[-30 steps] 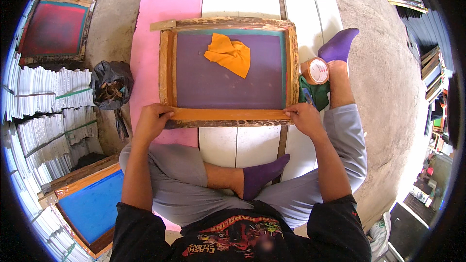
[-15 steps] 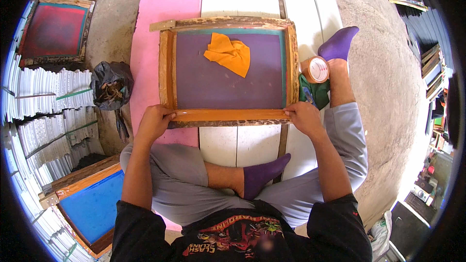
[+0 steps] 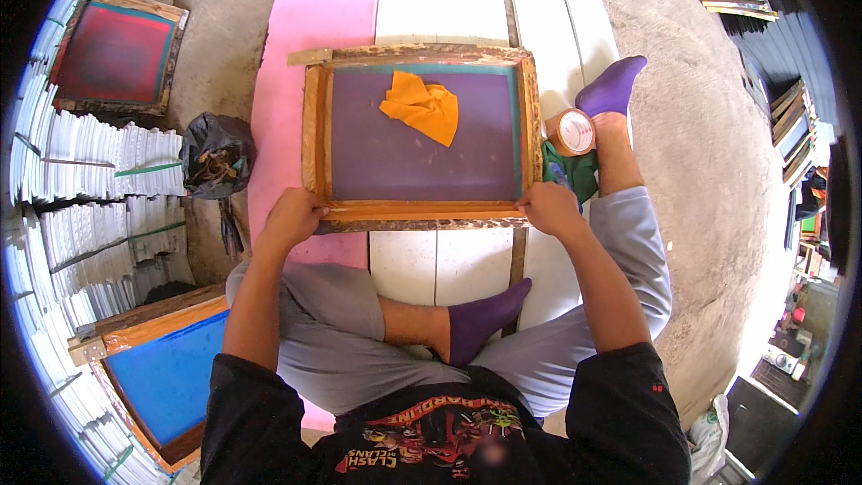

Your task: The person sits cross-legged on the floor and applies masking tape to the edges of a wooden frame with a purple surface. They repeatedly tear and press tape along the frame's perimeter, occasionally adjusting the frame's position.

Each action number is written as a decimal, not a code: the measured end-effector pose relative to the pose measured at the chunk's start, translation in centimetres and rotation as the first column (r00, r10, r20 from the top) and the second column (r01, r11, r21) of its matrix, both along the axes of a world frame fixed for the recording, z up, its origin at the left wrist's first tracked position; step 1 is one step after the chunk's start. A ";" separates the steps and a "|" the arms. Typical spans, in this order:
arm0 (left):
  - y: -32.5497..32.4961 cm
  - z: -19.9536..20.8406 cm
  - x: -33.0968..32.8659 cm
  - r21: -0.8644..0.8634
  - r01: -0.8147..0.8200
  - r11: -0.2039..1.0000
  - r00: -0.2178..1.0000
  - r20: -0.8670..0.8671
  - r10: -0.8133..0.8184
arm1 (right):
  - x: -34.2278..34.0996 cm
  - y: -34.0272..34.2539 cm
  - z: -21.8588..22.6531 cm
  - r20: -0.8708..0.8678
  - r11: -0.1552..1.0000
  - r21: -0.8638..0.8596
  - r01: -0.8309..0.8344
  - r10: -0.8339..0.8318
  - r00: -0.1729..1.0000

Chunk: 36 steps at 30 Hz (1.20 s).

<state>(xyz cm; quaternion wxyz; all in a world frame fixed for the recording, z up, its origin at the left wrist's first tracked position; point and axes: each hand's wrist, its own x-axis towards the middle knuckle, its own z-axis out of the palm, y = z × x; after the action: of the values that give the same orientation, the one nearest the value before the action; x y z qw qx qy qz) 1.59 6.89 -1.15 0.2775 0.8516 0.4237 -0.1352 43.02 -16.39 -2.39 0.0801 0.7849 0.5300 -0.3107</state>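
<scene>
A wooden-framed printing screen (image 3: 426, 135) with purple mesh lies in front of me. A strip of brown packing tape (image 3: 422, 212) runs along its near side. At the near left corner, my left hand (image 3: 292, 217) is closed, pinching the tape's end between thumb and fingers. My right hand (image 3: 551, 209) does likewise at the near right corner, its fingers bent against the frame. An orange cloth (image 3: 420, 108) lies crumpled on the mesh. Just beyond the frame's right side, a roll of brown tape (image 3: 572, 133) rests by a green cloth (image 3: 582, 171).
Pink and white boards (image 3: 314, 0) lie under the screen. To the left are a red screen (image 3: 117, 54), stacks of white sheets (image 3: 99, 157), a black plastic bag (image 3: 218, 157) and a blue screen (image 3: 171, 377). My purple-socked feet (image 3: 489, 319) flank the near and right sides.
The view has shifted slightly. Both hands stay at the near corners, and the tape strip between them now looks narrower and more edge-on. The orange cloth has not moved on the mesh.
</scene>
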 end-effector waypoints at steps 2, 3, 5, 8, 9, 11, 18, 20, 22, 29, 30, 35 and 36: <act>0.0 0.1 0.1 -0.004 -0.005 1.000 1.000 -0.011 0.005 | 0.0 0.4 0.5 0.009 0.999 -0.046 -0.012 0.013 1.000; 0.1 -0.3 -0.1 0.000 0.003 1.000 1.000 -0.031 -0.003 | -0.1 0.7 0.8 0.013 0.998 -0.068 -0.019 0.020 1.000; 0.3 -1.4 -0.4 0.009 0.020 1.000 0.997 -0.071 -0.020 | -0.2 1.1 1.2 0.026 0.995 -0.096 -0.039 0.042 0.999; 0.4 -1.4 -0.4 -0.002 0.044 0.999 0.995 -0.090 -0.044 | -0.3 1.4 0.8 0.066 0.990 -0.131 -0.058 0.067 0.996; 0.4 -0.6 0.0 0.002 0.054 0.999 0.987 -0.151 -0.053 | -0.2 1.3 0.7 0.083 0.988 -0.142 -0.060 0.072 0.994; 0.3 1.0 1.1 0.006 0.077 0.997 0.961 -0.267 -0.073 | 0.2 1.1 1.2 0.069 0.986 -0.164 -0.033 0.045 0.997; 0.8 2.7 0.1 0.024 0.053 0.998 0.997 0.054 -0.055 | 0.2 -1.3 5.7 -0.134 0.978 0.096 0.187 -0.173 0.976; -0.3 2.9 0.0 0.108 0.204 0.973 0.941 0.252 -0.225 | -0.1 -3.2 4.0 -0.066 0.951 0.311 0.001 0.020 0.998; -2.3 2.1 0.0 0.161 0.324 0.932 0.908 0.225 -0.354 | -1.1 -3.3 4.6 -0.012 0.928 0.338 -0.158 0.172 0.985; -4.2 -2.2 -0.2 0.251 0.335 0.908 0.933 0.046 -0.357 | -2.9 -3.0 0.5 0.085 0.975 0.127 -0.184 0.175 0.981; -4.1 -2.5 0.0 0.252 0.338 0.907 0.934 0.028 -0.356 | -2.9 -3.3 0.2 0.119 0.977 0.112 -0.182 0.169 0.979; -4.0 -1.8 0.4 0.214 0.357 0.909 0.934 -0.070 -0.350 | -2.7 -3.7 -0.9 0.211 0.969 0.129 -0.213 0.183 0.960; -3.9 -1.6 0.2 0.223 0.354 0.908 0.935 -0.067 -0.348 | -2.4 -3.8 -1.2 0.201 0.962 0.164 -0.219 0.184 0.962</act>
<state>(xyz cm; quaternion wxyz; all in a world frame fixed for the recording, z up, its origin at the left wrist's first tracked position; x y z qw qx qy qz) 1.84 2.96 -2.78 0.1421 0.9385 0.2802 -0.1435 40.60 -20.17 -3.60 0.0870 0.7561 0.6242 -0.1766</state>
